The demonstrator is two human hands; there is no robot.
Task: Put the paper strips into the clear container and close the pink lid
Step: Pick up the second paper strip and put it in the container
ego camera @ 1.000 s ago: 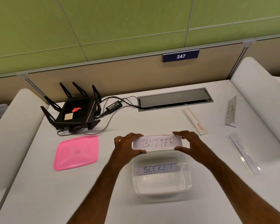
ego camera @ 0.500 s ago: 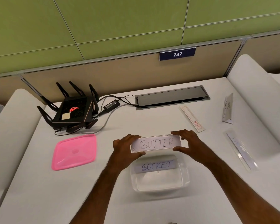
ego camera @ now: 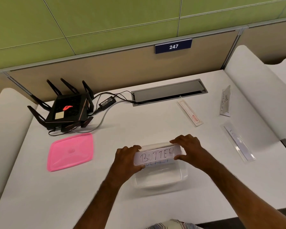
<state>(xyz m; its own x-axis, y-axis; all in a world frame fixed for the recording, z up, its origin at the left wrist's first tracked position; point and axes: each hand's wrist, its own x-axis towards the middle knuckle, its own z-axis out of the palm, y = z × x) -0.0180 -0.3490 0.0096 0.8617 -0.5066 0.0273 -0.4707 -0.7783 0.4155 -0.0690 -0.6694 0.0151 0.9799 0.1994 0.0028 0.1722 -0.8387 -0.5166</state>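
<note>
Two hands, left hand (ego camera: 125, 160) and right hand (ego camera: 187, 148), pinch the ends of a strip reading "BUTTER" (ego camera: 157, 156) over the clear container (ego camera: 162, 178) at lower centre; a "247" sign (ego camera: 173, 46) sits above.

Paper strip (ego camera: 157, 156), centre of the frame: handwritten "BUTTER" in capitals. A second strip (ego camera: 157, 162) directly beneath it carries handwriting, mostly covered and not legible. Blue plate (ego camera: 173, 46) on the partition, upper centre: white "247". Folded strip (ego camera: 225, 101) at the right: handwriting, too small to read.
</note>
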